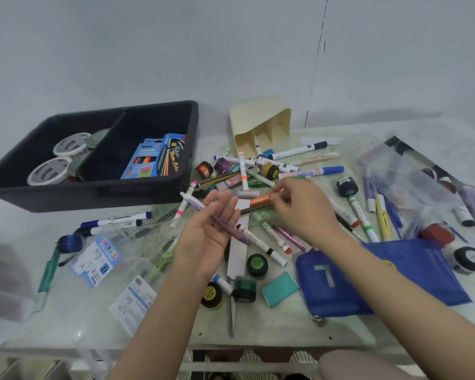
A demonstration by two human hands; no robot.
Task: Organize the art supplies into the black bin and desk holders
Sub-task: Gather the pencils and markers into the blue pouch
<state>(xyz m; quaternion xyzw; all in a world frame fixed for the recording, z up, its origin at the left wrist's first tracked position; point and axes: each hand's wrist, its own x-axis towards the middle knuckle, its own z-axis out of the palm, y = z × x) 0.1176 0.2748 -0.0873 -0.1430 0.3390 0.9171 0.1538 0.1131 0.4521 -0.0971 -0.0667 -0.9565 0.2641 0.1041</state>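
Left hand point(206, 231) is palm up over the middle of the table point(272, 329), fingers nearly straight and relaxed. A purple pen point(218, 220) lies across them, not gripped. Right hand point(305, 207) is just beside it, fingers curled, pinching one end of a copper tube point(259, 201) held level at the near side of the marker pile point(258, 165). I cannot tell whether the tube is lifted off the things under it.

Black bin point(148, 192) sits far left, back rim near the wall, left end running off my view. A divider splits it: white-lidded tubs point(72, 144) in the left section, blue pencil boxes point(154, 157) leaning in the right one, dark floor showing behind them. The bin's right wall is just beside the marker pile.

Cream holder point(258, 124) lies tipped over behind the pile, slots facing me, a couple of pens poking from the left slot.

Near left, a clear plastic box point(107, 270) reaches toward the front edge. Near right, a blue pouch point(368, 275) lies under the right forearm. Between them a strip of bare table runs along the front edge. A clear bag point(412, 171) crowds the far right.
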